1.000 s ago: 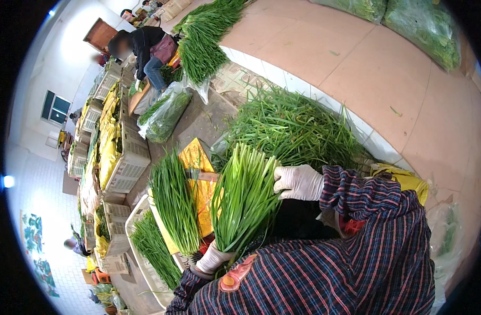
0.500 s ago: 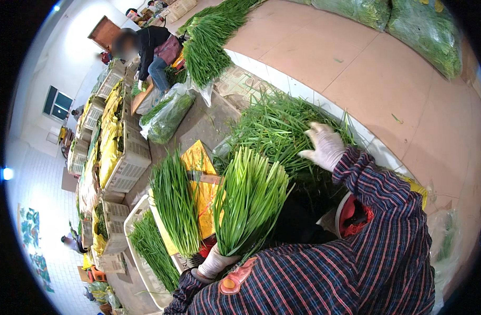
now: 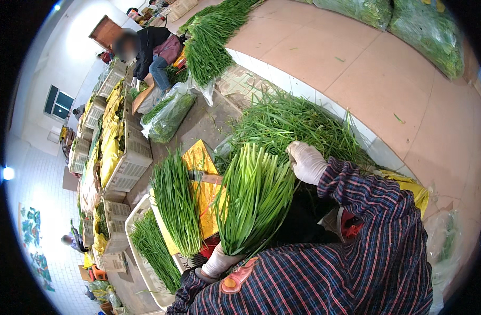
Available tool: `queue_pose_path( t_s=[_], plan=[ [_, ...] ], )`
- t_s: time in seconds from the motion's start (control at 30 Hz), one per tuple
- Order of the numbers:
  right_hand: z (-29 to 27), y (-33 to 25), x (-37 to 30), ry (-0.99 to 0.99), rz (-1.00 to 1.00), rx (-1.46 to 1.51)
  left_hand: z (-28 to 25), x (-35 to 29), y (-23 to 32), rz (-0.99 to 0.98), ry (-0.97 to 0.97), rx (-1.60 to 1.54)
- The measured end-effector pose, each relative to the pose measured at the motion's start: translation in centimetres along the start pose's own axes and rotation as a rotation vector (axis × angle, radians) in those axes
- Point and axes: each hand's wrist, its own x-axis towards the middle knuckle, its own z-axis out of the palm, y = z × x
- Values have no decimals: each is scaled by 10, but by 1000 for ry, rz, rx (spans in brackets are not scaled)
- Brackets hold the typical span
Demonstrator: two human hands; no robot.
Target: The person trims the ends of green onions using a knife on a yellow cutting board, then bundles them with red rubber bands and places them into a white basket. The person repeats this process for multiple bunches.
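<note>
My left hand (image 3: 220, 262), in a pale glove, is closed round the lower end of a thick bunch of garlic chives (image 3: 253, 207), whose pale cut ends fan out at the top. At the upper right edge of that bunch is my gloved right hand (image 3: 306, 162), its fingers curled together; whatever they pinch is too small to make out. A second bunch of chives (image 3: 174, 207) lies just left, on a yellow-covered board (image 3: 204, 197). Beyond my right hand spreads a loose heap of chives (image 3: 287, 123).
A white crate (image 3: 140, 262) with chives stands at my left. Farther off are stacked crates (image 3: 127, 163) with yellow covers, a plastic bag of greens (image 3: 169, 118) and a seated co-worker (image 3: 156, 55). A white-tiled ledge (image 3: 324, 100) runs along the right, with bagged greens (image 3: 429, 39) above it.
My right hand has come left and down from over the loose heap to the held bunch, and its spread fingers have curled in. The held bunch has fanned slightly wider to the right.
</note>
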Motion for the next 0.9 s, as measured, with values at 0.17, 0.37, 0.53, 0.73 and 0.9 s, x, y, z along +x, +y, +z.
queue_pose_path(
  t_s=[0.17, 0.37, 0.53, 0.73, 0.9],
  plan=[
    [-44, 28, 35, 108, 203, -149, -2, -7, -8, 18, 29, -25],
    [-61, 9, 46, 307, -240, -761, -5, -7, -24, -5, 64, -24],
    [-13, -53, 9, 23, -580, -405, 2, -8, 2, -51, 41, 4],
    [-4, -67, 8, -282, -298, -454, -8, -12, -18, 60, -75, 107],
    [13, -70, 12, -412, -43, -374, -6, -17, -17, 24, -108, 44]
  ],
)
